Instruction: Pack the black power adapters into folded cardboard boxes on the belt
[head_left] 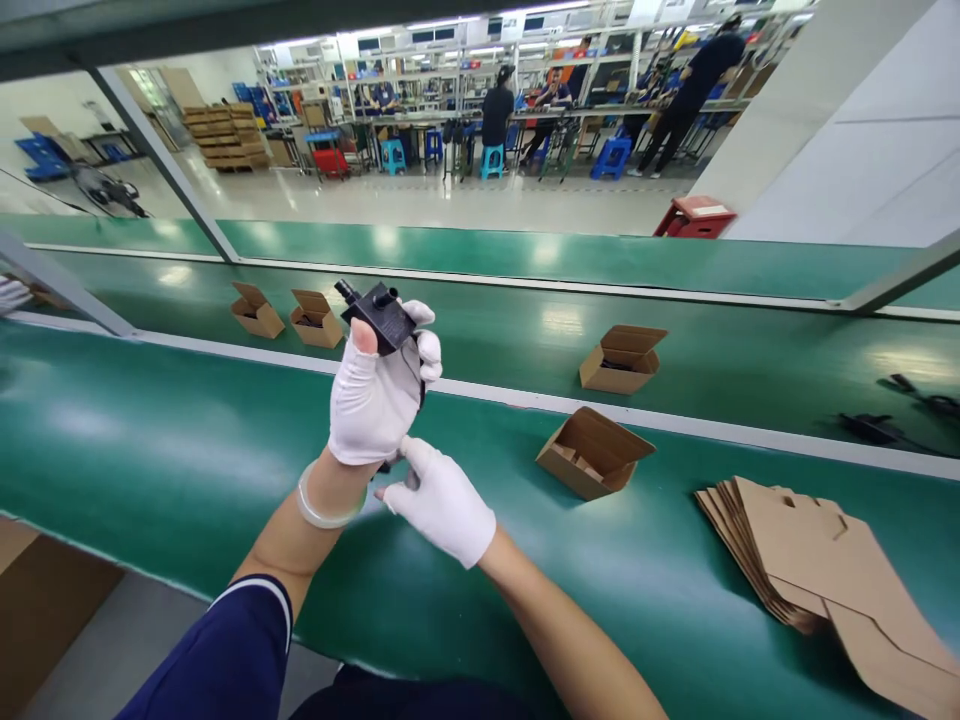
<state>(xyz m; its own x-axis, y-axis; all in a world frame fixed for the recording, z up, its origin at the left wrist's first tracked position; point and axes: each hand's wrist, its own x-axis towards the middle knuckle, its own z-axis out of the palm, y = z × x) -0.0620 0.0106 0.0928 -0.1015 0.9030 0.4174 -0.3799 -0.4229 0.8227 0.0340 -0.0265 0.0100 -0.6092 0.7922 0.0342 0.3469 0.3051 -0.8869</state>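
My gloved left hand is raised over the green bench, its bare thumb and fingers closed round a small black pump. Two stub nozzles stick out of the pump's top and side. A stretch of black cable shows beside the left fingers; the palm hides the rest. Just below the left wrist is my gloved right hand, fingers curled in a pinch, with a black bit of what looks like the cable at their tips. To its right on the bench stands an open cardboard box with cardboard folds inside.
A stack of flat cardboard blanks lies at the right. Beyond the pale rail, another open box and two smaller-looking ones stand on a green belt. Black cabled parts lie far right. A metal frame bar slants at left.
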